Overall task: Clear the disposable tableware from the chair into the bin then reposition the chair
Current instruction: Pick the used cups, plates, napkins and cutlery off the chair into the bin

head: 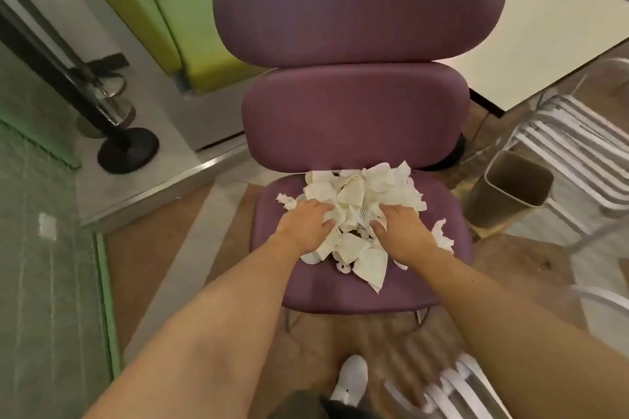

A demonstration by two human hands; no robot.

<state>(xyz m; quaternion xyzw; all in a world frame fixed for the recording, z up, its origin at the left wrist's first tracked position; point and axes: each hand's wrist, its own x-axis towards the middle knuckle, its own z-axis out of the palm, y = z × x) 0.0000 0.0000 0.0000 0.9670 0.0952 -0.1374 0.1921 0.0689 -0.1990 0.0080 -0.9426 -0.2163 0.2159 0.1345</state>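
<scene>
The tableware lies in a loose heap on the seat of the purple chair, from the middle back to the backrest. The heap consists of crushed white cups, torn paper pieces and what appears to be a plastic fork.

Both hands rest on the heap. The left hand lies on its left side, the right hand on its right side. The fingers of each hand curl down into the pieces, the thumbs turned inward, so each grip gathers material rather than lying flat.

Handling: the pieces are probably very light, thin and already deformed. They do not hold together, so a squeeze from both sides is likely to shed scraps. Take hold low, at the outer flanks of the heap, and press inward and upward. Stray scraps lie apart to the right of the right hand, and one lies at the left edge near the left hand; these likely need a second pass.

Room: the bin stands on the floor just right of the chair, mouth open and tilted toward the seat. The path over the right seat edge appears free. A white surface sits far right, and white slatted chairs stand beyond the bin, limiting the swing to the right.
</scene>
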